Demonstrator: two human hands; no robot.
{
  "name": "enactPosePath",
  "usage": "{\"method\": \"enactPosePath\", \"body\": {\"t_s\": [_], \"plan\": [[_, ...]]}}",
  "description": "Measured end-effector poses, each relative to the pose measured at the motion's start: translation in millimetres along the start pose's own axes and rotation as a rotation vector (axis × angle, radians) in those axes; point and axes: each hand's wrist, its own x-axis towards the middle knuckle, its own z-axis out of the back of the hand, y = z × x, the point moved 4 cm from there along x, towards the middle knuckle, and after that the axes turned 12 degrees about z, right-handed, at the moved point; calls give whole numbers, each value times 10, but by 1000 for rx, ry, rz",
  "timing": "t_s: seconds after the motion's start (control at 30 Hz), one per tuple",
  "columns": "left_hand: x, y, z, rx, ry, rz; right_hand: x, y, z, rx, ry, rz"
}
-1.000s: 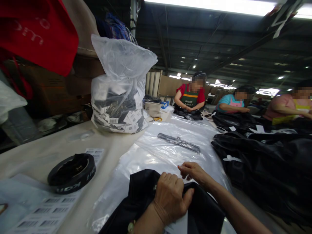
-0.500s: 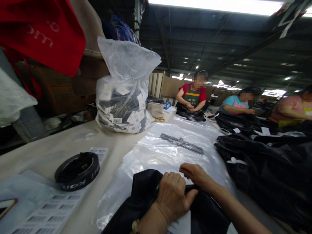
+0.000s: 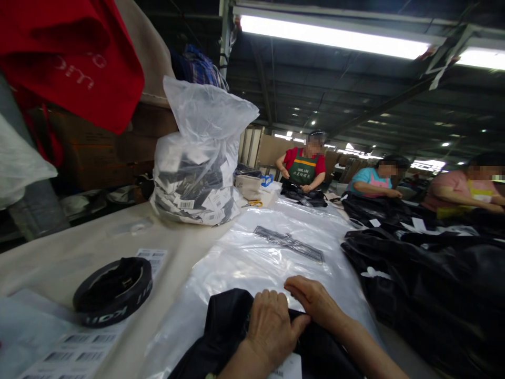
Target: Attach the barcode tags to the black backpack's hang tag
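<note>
A black garment (image 3: 224,321) with a smooth, slightly shiny surface lies bunched in front of me at the bottom of the view. My left hand (image 3: 270,321) is closed over its upper part, thumb pointing right. Right beside it, my right hand (image 3: 311,297) has its fingers curled together at the garment's upper edge; what lies under the fingertips is hidden. Below my left hand hangs a white tag (image 3: 290,366), partly covered. Clear plastic bags (image 3: 221,263) with a dark printed panel (image 3: 290,243) lie flat under and beyond the garment.
At left are a black lettered tape roll (image 3: 114,295) and barcode label sheets (image 3: 79,350). A clear sack of tags (image 3: 193,184) stands behind. Black garments (image 3: 426,284) are piled at right. Several people work across the table, one in a green apron (image 3: 303,171). Red cloth (image 3: 106,79) hangs upper left.
The view has tilted up a little, so most things sit lower. Both hands keep their hold at the garment, close together. The co-worker in the green apron has moved their hands apart.
</note>
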Motion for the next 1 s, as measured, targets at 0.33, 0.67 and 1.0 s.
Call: {"method": "enactPosePath", "body": {"t_s": [0.33,0.67,1.0], "plan": [[50,78,-12,-141,46,102,-95,197,168,-290,-69,178],[302,556,-3,-1383,-96,674,-170,472,121,-498,-84,308],[445,880,304,-1597,-358,850,-350,638,58,-451,-54,319]]}}
